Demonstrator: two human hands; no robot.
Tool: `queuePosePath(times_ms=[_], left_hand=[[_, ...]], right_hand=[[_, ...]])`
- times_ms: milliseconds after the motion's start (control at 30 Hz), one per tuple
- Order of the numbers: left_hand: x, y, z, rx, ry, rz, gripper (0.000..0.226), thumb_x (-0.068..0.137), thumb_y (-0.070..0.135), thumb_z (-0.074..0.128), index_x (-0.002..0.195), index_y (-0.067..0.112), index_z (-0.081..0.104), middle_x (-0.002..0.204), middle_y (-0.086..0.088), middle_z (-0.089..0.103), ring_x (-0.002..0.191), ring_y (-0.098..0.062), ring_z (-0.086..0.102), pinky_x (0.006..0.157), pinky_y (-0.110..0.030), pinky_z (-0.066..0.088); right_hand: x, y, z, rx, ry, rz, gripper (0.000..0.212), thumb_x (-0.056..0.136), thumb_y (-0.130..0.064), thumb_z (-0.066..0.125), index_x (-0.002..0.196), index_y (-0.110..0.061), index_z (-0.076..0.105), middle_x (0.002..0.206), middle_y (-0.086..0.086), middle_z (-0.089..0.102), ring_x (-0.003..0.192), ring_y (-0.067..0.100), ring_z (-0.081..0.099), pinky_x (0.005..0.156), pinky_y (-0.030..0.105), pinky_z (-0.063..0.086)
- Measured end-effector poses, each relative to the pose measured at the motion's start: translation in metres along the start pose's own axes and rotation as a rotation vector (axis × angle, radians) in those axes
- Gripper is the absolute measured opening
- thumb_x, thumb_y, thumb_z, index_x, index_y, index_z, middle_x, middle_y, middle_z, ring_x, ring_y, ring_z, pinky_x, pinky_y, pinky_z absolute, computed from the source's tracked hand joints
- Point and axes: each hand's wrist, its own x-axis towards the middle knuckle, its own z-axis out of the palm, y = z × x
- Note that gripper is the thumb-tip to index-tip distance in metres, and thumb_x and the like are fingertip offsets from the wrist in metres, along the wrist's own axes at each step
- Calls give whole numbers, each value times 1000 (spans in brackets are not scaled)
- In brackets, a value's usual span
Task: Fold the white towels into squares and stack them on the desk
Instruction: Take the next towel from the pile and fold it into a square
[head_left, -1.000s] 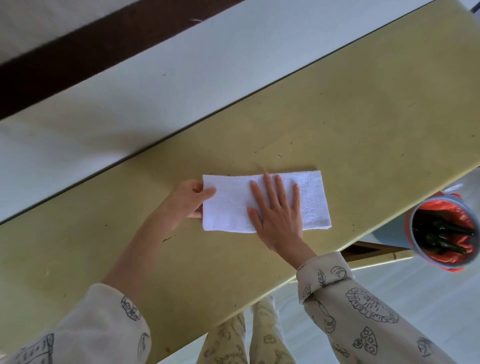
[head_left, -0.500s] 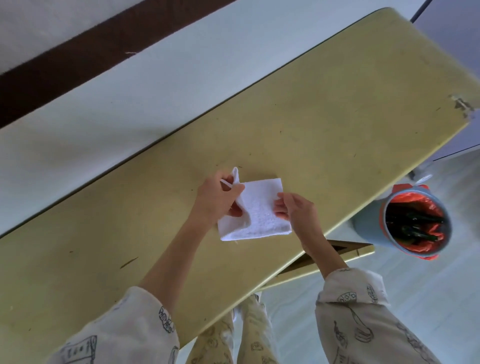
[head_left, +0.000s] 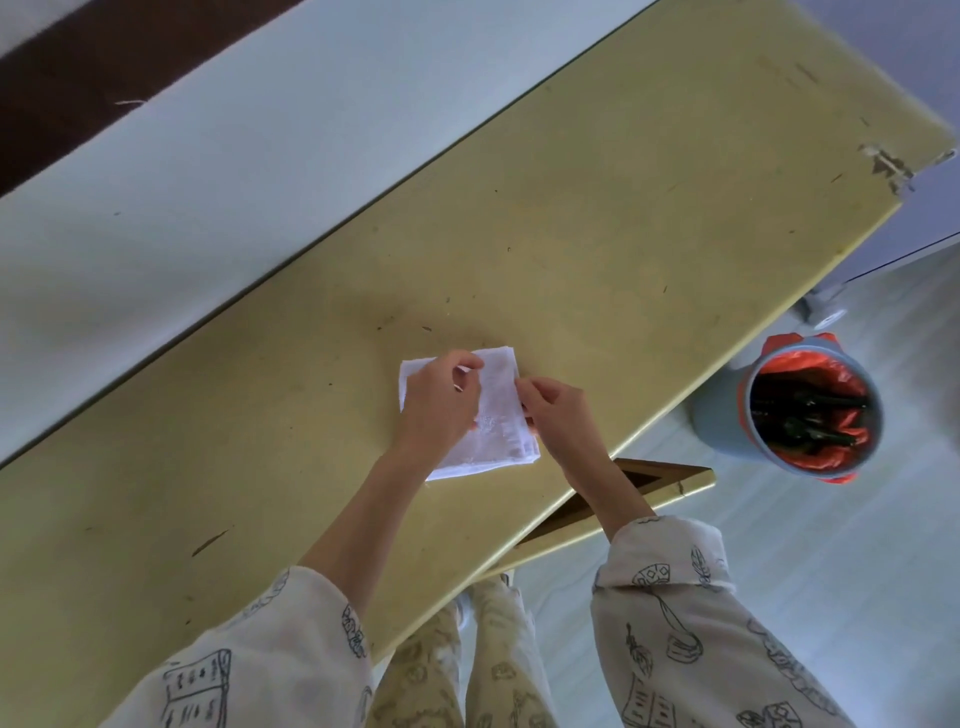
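A white towel (head_left: 496, 415), folded to a rough square, lies on the yellow desk (head_left: 597, 218) near its front edge. My left hand (head_left: 439, 400) lies over the towel's left half with its fingers curled on the top layer. My right hand (head_left: 558, 410) pinches the towel's right edge between thumb and fingers. Much of the towel's left side is hidden under my left hand. No other towel is in view.
A grey bin (head_left: 789, 415) with a red liner and dark bottles stands on the floor right of the desk. An open drawer (head_left: 639, 480) juts out under the desk's front edge. A white wall runs along the desk's far side.
The towel was a long flat strip; my left hand folded its left end over to the right, making a square. My right hand moved from pressing the middle to pinching the right edge.
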Motion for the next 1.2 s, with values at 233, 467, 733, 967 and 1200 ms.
queuePosePath(times_ms=[233,467,733,967,1200], left_hand=[[-19,-33,-29,197,340,122,18,88,7,54,104,11,61,89,1,50,68,-5,46,68,-13,31],[-51,-60,-16,448,147,279,29,84,24,65,110,13,60,105,-7,50,101,-23,50,74,-28,42],[-53,-67,2,494,91,352,44,81,28,69,120,11,58,108,-11,51,100,-25,53,76,-32,47],[-50,-72,1,568,105,445,49,77,42,63,118,15,55,102,-12,55,91,-28,55,74,-35,49],[-50,-72,2,639,133,568,48,70,32,77,110,20,54,98,-9,55,84,-25,55,72,-35,49]], right_hand=[[-5,-5,6,-73,124,-90,15,89,-16,57,103,-9,59,87,-3,62,84,15,59,70,23,44],[-10,2,6,-320,261,-204,15,87,-13,58,95,-5,68,103,11,62,82,16,56,76,21,41],[-18,14,1,-401,176,-148,18,87,-21,61,98,-6,65,94,5,65,83,13,55,72,20,37],[-14,9,0,-428,152,-114,16,88,-19,57,96,-6,63,91,3,66,84,16,55,77,27,43],[-10,2,-10,-457,74,-96,16,91,-17,54,99,-5,60,86,-1,57,85,16,51,73,23,35]])
